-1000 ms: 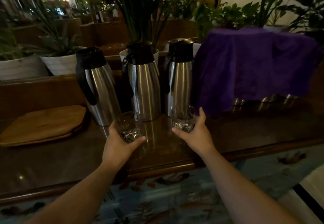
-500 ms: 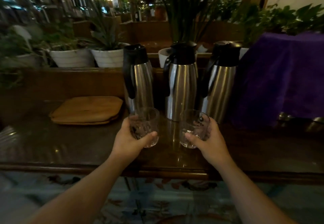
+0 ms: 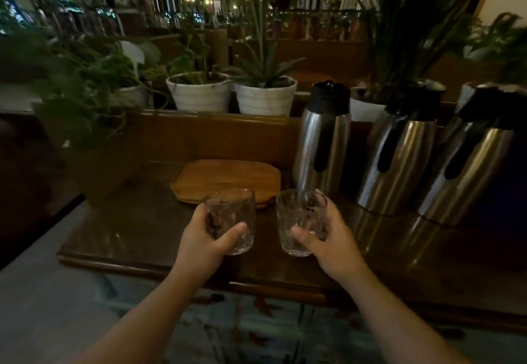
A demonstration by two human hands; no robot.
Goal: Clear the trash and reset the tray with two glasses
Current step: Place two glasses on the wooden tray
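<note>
My left hand [image 3: 201, 242] grips a clear patterned glass [image 3: 232, 218], held upright above the dark wooden counter. My right hand [image 3: 332, 242] holds a second clear glass [image 3: 298, 221] beside it, about a hand's width to the right. Both glasses look empty. Just behind the left glass lies a flat wooden tray [image 3: 225, 176] with rounded corners and nothing on it. Fingers wrap the far sides of both glasses and are partly seen through them.
Three steel thermos jugs [image 3: 323, 141] with black tops stand in a row right of the tray. White plant pots [image 3: 199, 94] sit on the ledge behind. The counter's front edge [image 3: 199, 271] runs below my hands; patterned carpet lies beneath.
Both glasses have been lifted off the counter and carried left, from in front of the jugs to just before the wooden tray. The view has swung left; the purple cloth has left the frame.
</note>
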